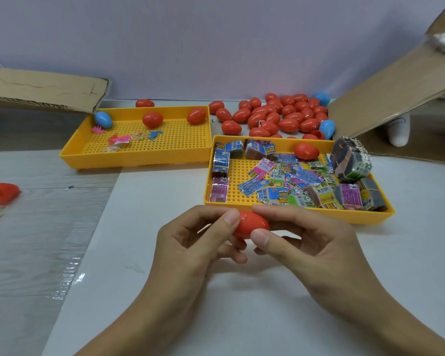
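Note:
A red plastic egg (251, 224) is held between both hands just above the white table, in front of the near yellow tray (365, 219). My left hand (198, 242) pinches its left end with thumb and fingers. My right hand (308, 237) grips its right end, thumb on the front. That tray holds several colourful printed leaflets (280, 178), banded bundles of them (351, 160) and one red egg (306, 151). The far yellow tray (139, 156) holds two red eggs (152, 119), a blue egg (103, 119) and small bagged toys (118, 141).
A pile of several red eggs (275, 116) with two blue ones (326, 128) lies behind the near tray. Cardboard flaps stand at the left (44, 88) and right (396, 83). Red egg halves (4, 192) lie on clear plastic at the left edge.

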`<act>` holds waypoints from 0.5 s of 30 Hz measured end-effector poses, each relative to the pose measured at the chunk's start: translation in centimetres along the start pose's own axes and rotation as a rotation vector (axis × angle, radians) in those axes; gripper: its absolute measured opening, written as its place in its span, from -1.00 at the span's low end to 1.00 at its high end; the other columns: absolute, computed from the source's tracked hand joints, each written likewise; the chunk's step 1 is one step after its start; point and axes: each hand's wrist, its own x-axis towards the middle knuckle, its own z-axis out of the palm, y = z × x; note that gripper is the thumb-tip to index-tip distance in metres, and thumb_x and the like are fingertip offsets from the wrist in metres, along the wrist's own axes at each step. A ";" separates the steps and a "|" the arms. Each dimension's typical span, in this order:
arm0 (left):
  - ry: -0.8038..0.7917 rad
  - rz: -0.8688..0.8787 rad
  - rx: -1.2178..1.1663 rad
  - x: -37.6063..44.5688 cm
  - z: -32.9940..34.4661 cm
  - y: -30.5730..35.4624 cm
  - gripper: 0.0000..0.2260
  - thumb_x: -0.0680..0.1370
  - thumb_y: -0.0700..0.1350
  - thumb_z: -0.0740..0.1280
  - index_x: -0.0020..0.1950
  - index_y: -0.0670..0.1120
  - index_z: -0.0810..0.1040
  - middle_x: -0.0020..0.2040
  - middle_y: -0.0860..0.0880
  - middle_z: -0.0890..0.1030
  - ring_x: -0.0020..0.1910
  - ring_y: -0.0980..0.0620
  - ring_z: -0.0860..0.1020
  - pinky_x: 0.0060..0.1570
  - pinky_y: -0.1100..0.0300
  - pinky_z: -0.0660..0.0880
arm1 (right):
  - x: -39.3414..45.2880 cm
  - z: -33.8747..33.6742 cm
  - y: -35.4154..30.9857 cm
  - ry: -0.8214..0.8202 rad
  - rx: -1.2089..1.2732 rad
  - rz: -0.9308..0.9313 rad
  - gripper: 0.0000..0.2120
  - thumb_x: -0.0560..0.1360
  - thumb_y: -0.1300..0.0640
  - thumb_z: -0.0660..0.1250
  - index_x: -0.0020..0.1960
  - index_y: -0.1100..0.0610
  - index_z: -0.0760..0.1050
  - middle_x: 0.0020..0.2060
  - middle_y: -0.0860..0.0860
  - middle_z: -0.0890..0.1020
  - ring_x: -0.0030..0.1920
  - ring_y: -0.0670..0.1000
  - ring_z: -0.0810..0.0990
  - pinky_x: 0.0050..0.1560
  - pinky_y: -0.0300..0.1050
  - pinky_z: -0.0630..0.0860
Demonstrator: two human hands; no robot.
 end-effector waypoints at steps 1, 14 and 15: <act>-0.005 0.000 -0.004 0.0 0.0 0.0 -0.77 0.42 0.02 0.48 -0.07 -0.12 0.70 -0.19 -0.20 0.66 -0.34 -0.05 0.62 -0.27 0.22 0.58 | 0.0 0.0 0.0 -0.004 0.002 0.001 -0.70 0.36 0.10 0.50 0.09 -0.01 0.68 -0.04 0.02 0.72 0.00 0.09 0.69 -0.08 0.00 0.67; 0.054 0.039 0.008 -0.1 0.3 -0.4 -0.70 0.33 0.01 0.52 0.02 -0.04 0.71 -0.09 -0.10 0.73 -0.21 -0.11 0.71 -0.14 0.19 0.62 | 1.8 -4.5 -0.2 0.086 -1.113 -0.252 -0.32 0.28 -0.45 0.31 0.21 -0.04 0.62 0.01 -0.11 0.51 0.06 -0.03 0.35 0.10 -0.25 0.29; 0.057 0.042 0.005 -0.1 0.3 -0.4 -0.70 0.33 0.01 0.52 0.01 -0.04 0.71 -0.10 -0.10 0.73 -0.20 -0.12 0.71 -0.14 0.18 0.62 | 1.8 -4.5 0.1 0.087 -1.168 -0.212 -0.35 0.29 -0.43 0.31 0.18 -0.04 0.64 0.03 -0.08 0.52 0.08 0.01 0.34 0.11 -0.14 0.31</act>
